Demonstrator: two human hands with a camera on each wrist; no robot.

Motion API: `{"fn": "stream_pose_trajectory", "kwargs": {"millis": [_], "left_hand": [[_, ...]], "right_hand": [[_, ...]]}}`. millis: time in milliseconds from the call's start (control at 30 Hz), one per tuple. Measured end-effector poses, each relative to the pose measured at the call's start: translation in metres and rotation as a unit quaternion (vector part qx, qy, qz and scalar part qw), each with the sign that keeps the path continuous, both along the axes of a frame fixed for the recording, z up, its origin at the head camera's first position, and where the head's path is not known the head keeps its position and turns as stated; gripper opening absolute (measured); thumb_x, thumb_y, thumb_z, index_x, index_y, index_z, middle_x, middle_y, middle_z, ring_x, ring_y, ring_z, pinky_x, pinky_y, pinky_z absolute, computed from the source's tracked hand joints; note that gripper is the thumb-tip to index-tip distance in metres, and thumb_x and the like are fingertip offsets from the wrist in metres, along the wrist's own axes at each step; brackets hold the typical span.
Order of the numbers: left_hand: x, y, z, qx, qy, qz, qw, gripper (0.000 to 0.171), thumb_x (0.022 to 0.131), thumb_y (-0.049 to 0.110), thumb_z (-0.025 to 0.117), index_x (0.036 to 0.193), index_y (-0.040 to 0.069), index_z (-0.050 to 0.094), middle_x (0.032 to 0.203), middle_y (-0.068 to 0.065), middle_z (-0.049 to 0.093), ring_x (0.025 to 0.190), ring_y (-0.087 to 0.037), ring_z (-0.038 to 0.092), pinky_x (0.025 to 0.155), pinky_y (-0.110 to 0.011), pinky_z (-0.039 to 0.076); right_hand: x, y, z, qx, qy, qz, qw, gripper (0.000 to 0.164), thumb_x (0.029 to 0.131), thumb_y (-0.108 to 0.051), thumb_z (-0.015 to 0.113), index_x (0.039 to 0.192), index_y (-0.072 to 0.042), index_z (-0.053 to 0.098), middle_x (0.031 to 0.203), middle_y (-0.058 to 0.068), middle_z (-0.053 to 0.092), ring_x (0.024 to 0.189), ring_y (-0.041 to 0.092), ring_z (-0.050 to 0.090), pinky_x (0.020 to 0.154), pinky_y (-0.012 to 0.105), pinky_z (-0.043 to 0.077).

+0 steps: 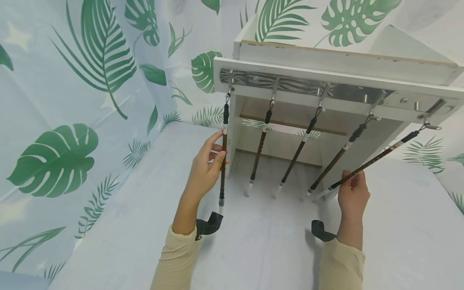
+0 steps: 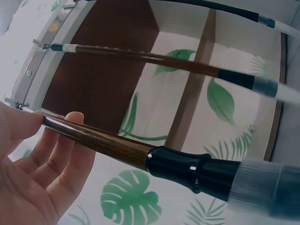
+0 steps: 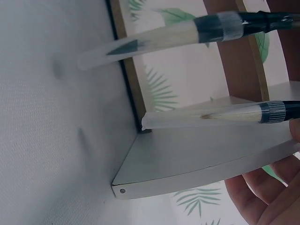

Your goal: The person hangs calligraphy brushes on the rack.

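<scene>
Several calligraphy brushes with brown handles and clear tip caps hang by loops from hooks on a rail (image 1: 301,84). My left hand (image 1: 206,167) pinches the handle of the leftmost brush (image 1: 223,177), thumb in front and fingers behind. The left wrist view shows this brush's dark ferrule (image 2: 173,166) and cap close up. At the far right, my right hand (image 1: 353,195) holds the rightmost brush (image 1: 377,160) low on its handle, and this brush hangs at a slant. In the right wrist view its capped tip (image 3: 201,116) points away from the fingers (image 3: 262,187).
Behind the brushes stands a white open shelf unit (image 1: 366,139), with the rail fixed along its front edge. Between the hands hang other brushes (image 1: 261,149). A pale surface (image 1: 253,241) lies below, and leaf-patterned cloth (image 1: 108,100) covers the walls around.
</scene>
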State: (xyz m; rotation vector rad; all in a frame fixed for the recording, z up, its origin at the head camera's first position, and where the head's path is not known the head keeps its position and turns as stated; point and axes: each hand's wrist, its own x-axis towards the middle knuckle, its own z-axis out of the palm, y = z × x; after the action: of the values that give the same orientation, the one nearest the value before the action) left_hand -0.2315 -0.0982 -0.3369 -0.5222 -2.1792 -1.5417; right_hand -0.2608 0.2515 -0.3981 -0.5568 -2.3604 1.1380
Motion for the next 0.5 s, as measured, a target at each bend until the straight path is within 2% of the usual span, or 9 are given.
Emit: {"fn": "stream_pose_trajectory", "kwargs": {"millis": [200, 500], "left_hand": [[-0.0008, 0.0008, -0.001, -0.012, -0.009, 0.007, 0.9999, 0.044, 0.096, 0.012, 0.044, 0.139, 0.01, 0.033, 0.101, -0.016, 0.054, 0.081, -0.024, 0.064, 0.07, -0.033, 0.055], [-0.0056, 0.0018, -0.0078, -0.03, -0.013, 0.02, 0.9993, 0.037, 0.097, 0.012, 0.041, 0.132, -0.002, 0.039, 0.105, -0.019, 0.052, 0.085, -0.026, 0.061, 0.073, -0.035, 0.055]], "right_hand": [[0.0027, -0.002, 0.0018, 0.008, 0.01, -0.001, 1.0, 0.04, 0.098, -0.034, 0.033, 0.134, -0.016, 0.041, 0.131, 0.019, 0.05, 0.117, 0.042, 0.049, 0.089, 0.059, 0.042], [0.0022, -0.0016, 0.0024, -0.003, 0.002, -0.002, 1.0, 0.038, 0.098, -0.034, 0.033, 0.128, -0.013, 0.043, 0.132, 0.017, 0.05, 0.119, 0.041, 0.047, 0.091, 0.059, 0.041]]}}
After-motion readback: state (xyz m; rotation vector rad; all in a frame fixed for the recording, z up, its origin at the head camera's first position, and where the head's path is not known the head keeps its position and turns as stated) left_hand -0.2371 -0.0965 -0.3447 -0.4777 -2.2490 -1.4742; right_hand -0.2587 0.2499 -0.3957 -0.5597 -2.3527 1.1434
